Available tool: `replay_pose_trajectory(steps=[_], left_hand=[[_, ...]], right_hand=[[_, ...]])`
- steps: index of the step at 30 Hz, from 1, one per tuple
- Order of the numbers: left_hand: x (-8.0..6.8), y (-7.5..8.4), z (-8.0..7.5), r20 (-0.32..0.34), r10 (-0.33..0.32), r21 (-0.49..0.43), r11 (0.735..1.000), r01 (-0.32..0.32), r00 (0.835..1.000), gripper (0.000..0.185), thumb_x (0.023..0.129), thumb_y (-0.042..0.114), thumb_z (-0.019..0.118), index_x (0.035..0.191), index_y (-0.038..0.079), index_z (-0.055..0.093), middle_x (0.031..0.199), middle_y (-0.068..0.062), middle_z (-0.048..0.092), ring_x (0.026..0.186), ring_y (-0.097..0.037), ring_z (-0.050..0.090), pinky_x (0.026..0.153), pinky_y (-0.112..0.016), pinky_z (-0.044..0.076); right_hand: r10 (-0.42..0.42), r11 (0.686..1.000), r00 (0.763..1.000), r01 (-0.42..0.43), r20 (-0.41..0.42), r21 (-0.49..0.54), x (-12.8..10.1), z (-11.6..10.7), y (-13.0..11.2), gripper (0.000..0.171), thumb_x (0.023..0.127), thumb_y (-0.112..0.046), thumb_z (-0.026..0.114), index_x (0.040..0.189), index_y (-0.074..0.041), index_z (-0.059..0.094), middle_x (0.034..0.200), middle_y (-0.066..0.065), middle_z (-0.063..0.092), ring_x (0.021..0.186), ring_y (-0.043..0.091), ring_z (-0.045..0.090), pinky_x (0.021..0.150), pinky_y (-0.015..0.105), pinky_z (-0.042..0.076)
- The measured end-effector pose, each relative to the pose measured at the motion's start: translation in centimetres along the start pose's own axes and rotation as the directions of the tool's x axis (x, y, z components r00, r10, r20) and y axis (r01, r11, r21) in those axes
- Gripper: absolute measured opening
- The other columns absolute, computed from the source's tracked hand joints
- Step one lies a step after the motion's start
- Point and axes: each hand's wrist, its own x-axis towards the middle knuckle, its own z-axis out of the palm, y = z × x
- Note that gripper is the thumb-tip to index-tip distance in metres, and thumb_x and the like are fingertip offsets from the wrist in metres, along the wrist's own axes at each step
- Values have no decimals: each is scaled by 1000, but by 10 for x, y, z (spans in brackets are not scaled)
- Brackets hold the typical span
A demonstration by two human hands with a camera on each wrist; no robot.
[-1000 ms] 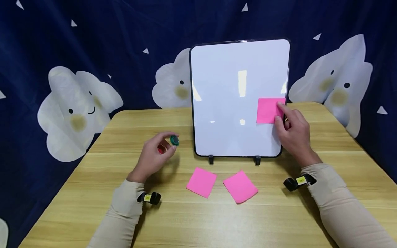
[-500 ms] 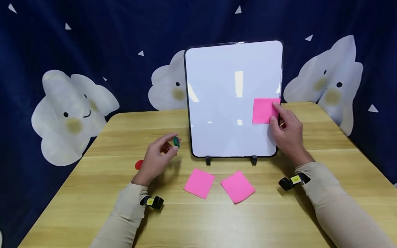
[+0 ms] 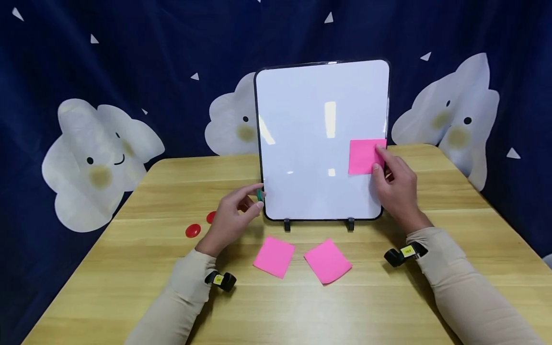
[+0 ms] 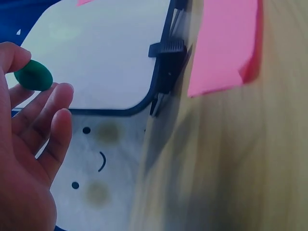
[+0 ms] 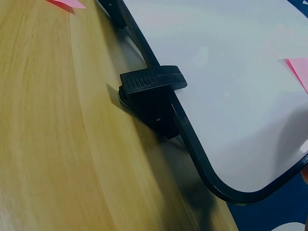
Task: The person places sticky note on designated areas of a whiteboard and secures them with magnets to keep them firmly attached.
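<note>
My left grip (image 3: 230,218) pinches a green magnet (image 3: 259,194); the pink note (image 3: 364,156) (pressed by my right hand (image 3: 394,189)) sits to its right on the whiteboard (image 3: 310,143).

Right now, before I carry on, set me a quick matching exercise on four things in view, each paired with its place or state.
Things:
1. green magnet
2. red magnets
3. pink note on the whiteboard
4. two loose pink notes

Places or states:
A. lying flat on the table in front of the whiteboard's feet
B. pinched in the left hand's fingertips
C. pressed against the board by the right hand's fingers
D. lying on the table to the left of the left hand

Pairs: 1-B, 2-D, 3-C, 4-A
</note>
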Motion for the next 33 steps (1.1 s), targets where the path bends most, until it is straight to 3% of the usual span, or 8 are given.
replay_pose_trajectory(steps=[11,17,24,33], left_hand=[[13,15,11,57,-7,20,1000,6,998,41,97,19,67,137,12,62,103,2,64,76,-17,59,68,-36,55],[21,21,16,77,9,35,999,-12,997,43,97,22,68,139,14,61,113,4,65,78,-15,59,70,-33,55],[29,20,24,76,41,7,999,-42,996,46,96,19,70,139,11,60,114,1,65,76,-13,62,69,-33,55],[42,26,41,107,94,18,995,-96,990,45,95,20,71,136,7,61,115,1,65,75,-9,63,70,-29,56]], right_hand=[[33,999,999,-34,32,8,-1,0,0,50,100,-9,55,148,-23,52,101,16,62,83,16,45,71,20,35],[38,999,999,-39,20,26,-3,1,0,51,100,-9,57,148,-23,52,113,17,66,85,17,45,72,18,34],[45,998,998,-47,44,45,-3,1,3,51,101,-11,55,150,-25,49,141,10,58,102,24,54,83,12,36],[35,998,999,-38,41,56,-3,3,2,51,101,-9,55,150,-24,50,143,8,56,105,24,54,87,12,36]])
